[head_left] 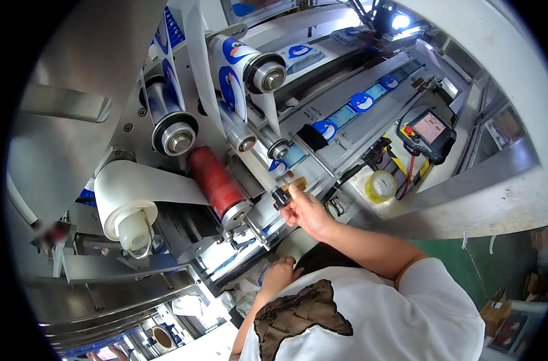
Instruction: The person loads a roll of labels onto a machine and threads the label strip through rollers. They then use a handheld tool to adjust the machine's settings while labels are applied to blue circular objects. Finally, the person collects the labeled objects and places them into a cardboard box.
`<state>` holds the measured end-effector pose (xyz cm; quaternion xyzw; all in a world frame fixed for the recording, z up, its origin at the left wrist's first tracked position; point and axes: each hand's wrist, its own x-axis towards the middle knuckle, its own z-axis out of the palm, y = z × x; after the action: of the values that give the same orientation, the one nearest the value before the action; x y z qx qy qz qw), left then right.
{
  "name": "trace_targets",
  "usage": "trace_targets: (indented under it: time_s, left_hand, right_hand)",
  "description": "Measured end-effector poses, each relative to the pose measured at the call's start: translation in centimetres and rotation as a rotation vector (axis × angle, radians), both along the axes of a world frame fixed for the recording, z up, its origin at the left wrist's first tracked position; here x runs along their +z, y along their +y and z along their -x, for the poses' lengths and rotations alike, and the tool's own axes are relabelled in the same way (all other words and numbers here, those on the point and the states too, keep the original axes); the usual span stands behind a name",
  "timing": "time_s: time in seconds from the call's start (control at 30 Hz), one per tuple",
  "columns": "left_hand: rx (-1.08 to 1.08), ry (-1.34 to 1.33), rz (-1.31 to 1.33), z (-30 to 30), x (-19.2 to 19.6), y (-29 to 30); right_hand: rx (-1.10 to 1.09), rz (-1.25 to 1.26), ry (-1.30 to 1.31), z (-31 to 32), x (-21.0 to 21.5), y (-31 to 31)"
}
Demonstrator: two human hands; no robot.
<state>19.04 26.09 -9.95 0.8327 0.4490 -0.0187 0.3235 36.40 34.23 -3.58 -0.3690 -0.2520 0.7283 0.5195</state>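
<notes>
one black knob [280,198] at the lower right end of one pale rod [260,174], at the near side of the machine. the knob's outer face points down and rightward, toward the person; the long axis of the rod runs from upper left to lower right. two bare hands are present. the right grip [310,215] is closed at the knob, thumb above and fingers curled below it. the left grip [277,276] lies lower, well apart from the knob, fingers loosely bent; whether it has hold of anything, one cannot tell. left of the rod, one red roller [215,182] slants nearly parallel to it; one white roll [118,191] feeds a web toward this roller. above are four metal-ended rollers [177,133], some carrying printed film [230,87]. beyond, three blue emblems [362,102] lie in a row along the conveyor [345,146], a fourth partly hidden. to the right: one tape roll [380,186] and one control pendant [427,132].
</notes>
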Motion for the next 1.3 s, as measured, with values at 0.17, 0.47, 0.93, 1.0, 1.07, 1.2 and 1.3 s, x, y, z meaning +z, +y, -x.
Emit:
trace_targets:
  time_s: [0.17,0.47,0.93,1.0,1.07,1.2,1.3]
  left_hand:
    - [0.004,0.033,0.023,-0.06,0.13,-0.04]
    - [-0.011,-0.004,0.034,-0.12,0.59,-0.17]
    - [-0.019,-0.004,0.037,-0.05,0.5,0.02]
    - [-0.016,0.003,0.031,-0.08,0.48,-0.01]
    - [-0.01,0.015,0.02,-0.06,0.41,-0.11]
    - [-0.013,-0.022,-0.005,0.19,-0.19,-0.24]
    - [-0.01,-0.032,0.014,0.09,-0.12,-0.14]
  right_hand:
    - [0.027,0.017,-0.003,-0.36,-0.2,-0.02]
    - [0.028,0.028,0.025,-0.21,0.14,-0.26]
    - [0.008,-0.017,0.057,-0.1,-0.16,-0.27]
    - [0.004,-0.016,0.057,-0.09,-0.18,-0.25]
    - [0.013,-0.031,0.064,-0.12,-0.24,-0.26]
    - [0.0,-0.025,0.062,-0.04,0.06,-0.29]
    - [0.005,-0.019,0.043,-0.2,-0.39,-0.25]
